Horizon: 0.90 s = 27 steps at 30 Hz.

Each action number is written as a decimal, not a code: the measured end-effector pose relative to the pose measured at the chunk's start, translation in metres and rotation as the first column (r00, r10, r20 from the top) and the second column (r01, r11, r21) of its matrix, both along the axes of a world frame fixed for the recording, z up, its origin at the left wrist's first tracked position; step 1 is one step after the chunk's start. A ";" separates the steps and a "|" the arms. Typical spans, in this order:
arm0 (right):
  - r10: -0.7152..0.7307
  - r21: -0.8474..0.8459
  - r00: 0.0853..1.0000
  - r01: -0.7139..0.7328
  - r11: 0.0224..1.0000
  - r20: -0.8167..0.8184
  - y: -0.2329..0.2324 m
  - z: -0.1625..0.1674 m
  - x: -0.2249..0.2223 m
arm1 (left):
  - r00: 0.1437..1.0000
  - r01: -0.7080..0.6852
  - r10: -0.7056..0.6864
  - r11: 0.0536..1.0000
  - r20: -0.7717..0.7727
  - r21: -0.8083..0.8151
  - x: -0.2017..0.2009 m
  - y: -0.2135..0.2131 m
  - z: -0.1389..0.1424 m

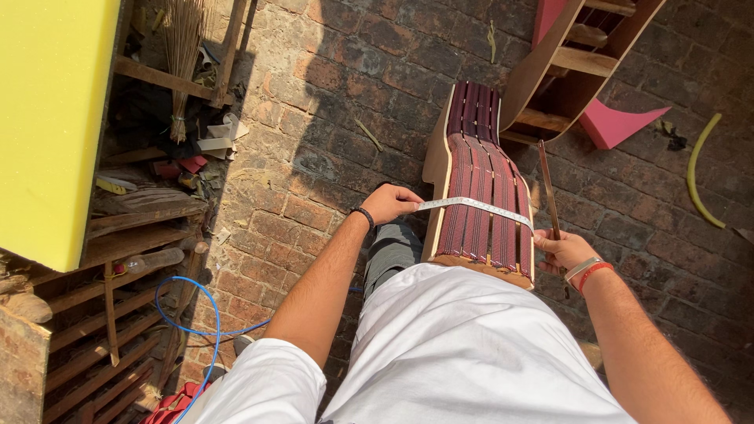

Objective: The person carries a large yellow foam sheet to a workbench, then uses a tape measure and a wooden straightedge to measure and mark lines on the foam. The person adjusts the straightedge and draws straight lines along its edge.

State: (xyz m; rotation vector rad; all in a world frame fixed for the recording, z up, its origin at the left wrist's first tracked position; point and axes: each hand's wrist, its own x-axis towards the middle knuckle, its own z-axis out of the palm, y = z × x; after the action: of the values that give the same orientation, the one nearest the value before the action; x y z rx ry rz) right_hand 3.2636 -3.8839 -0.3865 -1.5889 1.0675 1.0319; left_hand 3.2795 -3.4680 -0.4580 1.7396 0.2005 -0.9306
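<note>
A wooden seat frame (481,169) strung with maroon webbing straps stands on the brick floor in front of me. A white measuring tape (471,205) is stretched across its width. My left hand (390,202) pinches one end of the tape at the frame's left edge. My right hand (563,251) holds the other end at the right edge, and a thin wooden stick (547,188) rises from that hand along the frame's side.
A yellow foam slab (51,118) lies on a wooden rack at the left, over scraps and a broom. A blue cable (206,302) loops on the floor. Another curved wooden frame (565,67), pink foam pieces (616,124) and a yellow hose (695,169) sit beyond.
</note>
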 end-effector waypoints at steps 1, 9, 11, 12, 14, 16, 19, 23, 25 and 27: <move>0.000 -0.008 1.000 0.000 1.000 0.002 0.002 0.002 0.000 | 1.000 -0.004 0.004 1.000 0.002 -0.006 0.001 0.000 0.000; -0.034 -0.016 0.999 0.034 0.999 0.011 0.014 0.011 0.004 | 1.000 -0.005 0.005 1.000 0.011 -0.024 0.005 -0.001 -0.014; -0.037 0.000 0.999 0.037 0.999 0.017 0.014 0.009 0.003 | 0.998 -0.048 0.046 0.996 -0.033 -0.071 0.002 -0.005 -0.018; -0.037 -0.003 0.999 0.037 0.999 0.022 0.013 0.008 0.002 | 0.996 -0.072 0.067 0.993 -0.054 -0.093 0.000 -0.007 -0.020; -0.039 -0.010 0.999 0.039 0.999 0.034 0.011 0.004 0.000 | 0.978 -0.161 0.135 0.973 -0.156 -0.163 -0.004 -0.012 -0.021; -0.064 0.029 0.996 0.063 0.998 0.055 0.009 -0.001 -0.002 | 0.958 -0.222 0.174 0.952 -0.226 -0.209 -0.008 -0.016 -0.022; -0.084 0.031 0.996 0.083 0.996 0.043 0.005 -0.006 -0.005 | 0.943 -0.259 0.193 0.936 -0.270 -0.239 -0.011 -0.020 -0.021; -0.064 0.036 0.997 0.062 0.997 0.051 0.003 -0.008 -0.006 | 0.945 -0.251 0.182 0.936 -0.270 -0.248 -0.012 -0.018 -0.021; -0.075 0.040 0.996 0.073 0.997 0.044 0.004 -0.005 -0.006 | 0.949 -0.239 0.174 0.941 -0.265 -0.238 -0.010 -0.016 -0.021; -0.084 0.048 0.995 0.081 0.995 0.055 0.006 -0.001 -0.006 | 0.955 -0.225 0.168 0.947 -0.243 -0.228 -0.007 -0.014 -0.019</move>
State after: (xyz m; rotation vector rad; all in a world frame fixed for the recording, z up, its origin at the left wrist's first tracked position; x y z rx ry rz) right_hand 3.2580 -3.8776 -0.3872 -1.5158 1.0547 0.9437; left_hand 3.2720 -3.4824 -0.4766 1.3529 0.3782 -0.9562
